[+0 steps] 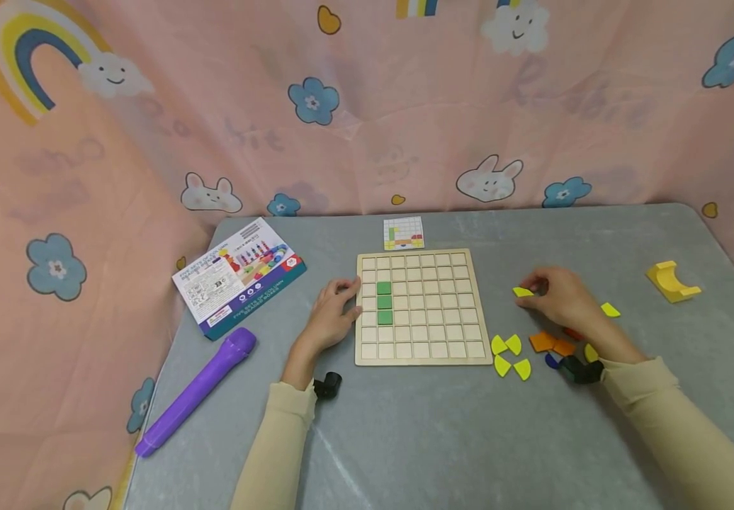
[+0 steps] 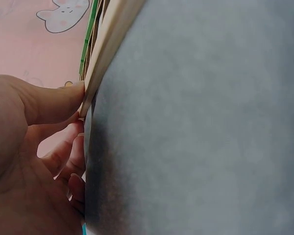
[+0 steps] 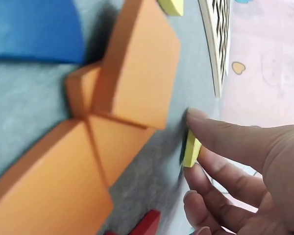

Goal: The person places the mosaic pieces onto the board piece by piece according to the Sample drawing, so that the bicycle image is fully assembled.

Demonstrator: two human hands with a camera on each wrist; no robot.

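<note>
The left hand (image 1: 331, 315) rests against the left edge of the wooden grid board (image 1: 431, 359); thumb and fingers touch its rim in the left wrist view. Three green square tiles (image 1: 384, 302) sit in one column near the board's left side. Right of the board, the right hand (image 1: 555, 294) pinches a small yellow tile (image 1: 522, 292) between thumb and fingers, just above or at the table; the right wrist view cannot settle which. Orange tiles (image 3: 142, 73), a blue tile (image 3: 34, 29) and a red tile (image 3: 146, 224) lie near that hand.
A pattern card (image 1: 403, 234) lies behind the board. Several yellow wedge tiles (image 1: 502, 365) lie by its lower right corner. To the left are a game box (image 1: 239, 280) and a purple microphone-shaped toy (image 1: 198, 393). A yellow curved block (image 1: 671, 282) stands far right.
</note>
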